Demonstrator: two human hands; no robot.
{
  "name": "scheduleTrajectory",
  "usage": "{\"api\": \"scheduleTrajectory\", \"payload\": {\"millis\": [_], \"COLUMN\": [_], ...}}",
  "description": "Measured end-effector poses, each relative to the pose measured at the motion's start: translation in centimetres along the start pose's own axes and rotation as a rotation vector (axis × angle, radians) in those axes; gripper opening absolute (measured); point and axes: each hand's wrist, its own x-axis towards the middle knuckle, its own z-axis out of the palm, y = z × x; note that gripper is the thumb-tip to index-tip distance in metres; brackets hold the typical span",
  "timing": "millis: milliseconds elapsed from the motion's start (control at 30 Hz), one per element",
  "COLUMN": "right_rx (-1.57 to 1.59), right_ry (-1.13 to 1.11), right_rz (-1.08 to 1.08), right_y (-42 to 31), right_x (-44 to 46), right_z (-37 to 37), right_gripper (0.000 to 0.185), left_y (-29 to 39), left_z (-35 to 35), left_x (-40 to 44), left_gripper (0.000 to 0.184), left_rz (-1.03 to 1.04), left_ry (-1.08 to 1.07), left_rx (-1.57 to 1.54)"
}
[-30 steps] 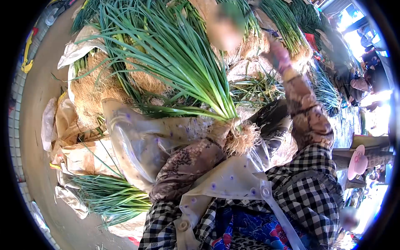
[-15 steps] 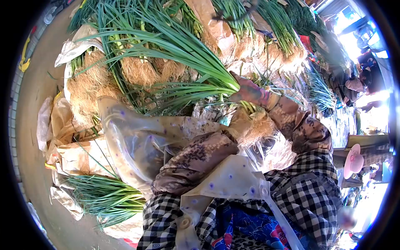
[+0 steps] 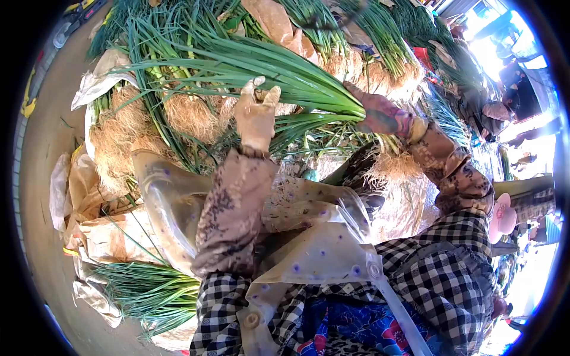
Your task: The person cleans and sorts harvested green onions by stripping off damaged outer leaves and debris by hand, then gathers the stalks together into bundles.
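A bunch of green onions (image 3: 309,83) stretches leftward from my right hand (image 3: 383,114), which wears a patterned, stained glove and is closed around the stalks just above the roots. The pale, stringy roots (image 3: 393,166) hang below that grip. My left hand (image 3: 255,115), in a cream glove, is raised at the lower edge of the long leaves. Its thumb and fingers are apart with nothing between them; whether they touch the leaves I cannot tell.
More bundles of green onions with shaggy roots (image 3: 193,115) lie piled ahead. Another bundle (image 3: 148,291) lies lower left beside brown wrapping (image 3: 116,237). A clear spotted plastic apron (image 3: 323,252) covers my front. Other people and a pink hat (image 3: 503,218) are at right.
My left hand has come up and left from near the roots to the leaves. The right hand has shifted slightly right with the green onions.
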Motion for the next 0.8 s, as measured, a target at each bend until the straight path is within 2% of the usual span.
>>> {"api": "scheduleTrajectory", "payload": {"millis": [33, 67, 167, 200, 233, 267, 333, 400, 433, 467, 500, 533, 567, 600, 633, 667, 700, 733, 767, 800], "right_rx": [-0.054, -0.533, -1.447, -1.271, -1.122, -0.969, -0.678, -0.896, -1.249, -0.993, -0.709, -0.447, -0.075, 0.315, -0.094, -0.497, -0.815, -0.582, -0.789, -0.785], "right_ry": [0.025, 0.17, 0.434, 0.51, 0.543, 0.584, 0.641, 0.56, 0.455, 0.352, 0.262, 0.187, 0.073, -0.084, 0.017, 0.093, 0.189, 0.191, 0.261, 0.278], "right_rz": [-0.018, -0.068, -0.259, -0.103, -0.048, -0.001, 0.078, 0.132, 0.149, 0.136, 0.145, 0.179, 0.028, -0.069, -0.021, 0.063, 0.244, 0.185, 0.2, 0.226], "right_y": [-0.6, -1.1, 0.7, 1.0, 1.3, 1.6, 4.1, 3.8, 2.8, 1.4, 0.0, -1.4, -0.6, 0.1, -0.8, -2.1, -3.6, -2.9, -3.4, -3.6], "right_x": [-0.2, -0.7, -0.5, -0.7, -0.6, -0.5, 0.5, 0.2, -0.9, -1.4, -1.8, -2.3, -2.6, -2.8, -3.1, -3.2, -3.6, -3.7, -3.5, -3.2], "right_z": [1.4, 2.7, 0.9, 0.8, 0.9, 1.0, -1.5, -1.8, -1.6, -0.8, -0.1, 0.7, -1.5, -3.7, -4.5, -4.2, -3.9, -5.9, -5.8, -6.5], "right_gripper": [0.07, 0.055, 0.057, 0.059, 0.058, 0.057, 0.056, 0.056, 0.064, 0.071, 0.078, 0.086, 0.086, 0.086, 0.081, 0.077, 0.076, 0.074, 0.072, 0.07], "left_y": [-1.3, -1.0, -0.5, -0.9, -1.2, -1.6, -8.1, -9.7, -10.2, -10.1, -6.9, -6.7, -7.3, -7.8, -7.8, -5.3, -3.2, -3.4, -3.5, -3.8], "left_z": [0.3, 0.3, 0.4, 0.5, 0.6, 0.9, 1.1, -0.7, -1.8, -2.9, -5.2, -7.1, -10.0, -11.3, -12.6, -12.9, -11.9, -11.0, -10.2, -8.8], "left_x": [0.7, 1.2, 1.8, 2.4, 2.7, 2.7, 4.8, 6.5, 7.3, 8.0, 7.3, 7.4, 7.5, 6.8, 5.9, 4.1, 1.7, 0.2, -1.0, -2.2], "left_gripper": [0.029, 0.031, 0.032, 0.032, 0.031, 0.026, 0.024, 0.024, 0.024, 0.024, 0.014, 0.011, 0.011, 0.013, 0.021, 0.035, 0.028, 0.018, 0.007, 0.013], "left_rz": [-0.008, -0.015, -0.131, -0.209, -0.284, -0.305, 0.222, 0.199, -0.091, -0.38, -0.586, -0.735, -0.697, -0.66, -0.626, -0.594, -0.664, -0.72, -0.77, -0.801], "left_ry": [-0.032, -0.065, -0.196, -0.236, -0.274, -0.217, -0.257, -0.157, -0.046, 0.064, 0.149, 0.224, 0.288, 0.251, 0.211, 0.071, 0.15, 0.116, 0.085, -0.149], "left_rx": [0.025, 0.049, 0.043, 0.029, 0.016, -0.054, 0.421, 0.335, 0.013, -0.311, -0.619, -0.874, -0.868, -0.968, -1.068, -1.273, -1.261, -1.223, -1.181, -1.028]}}
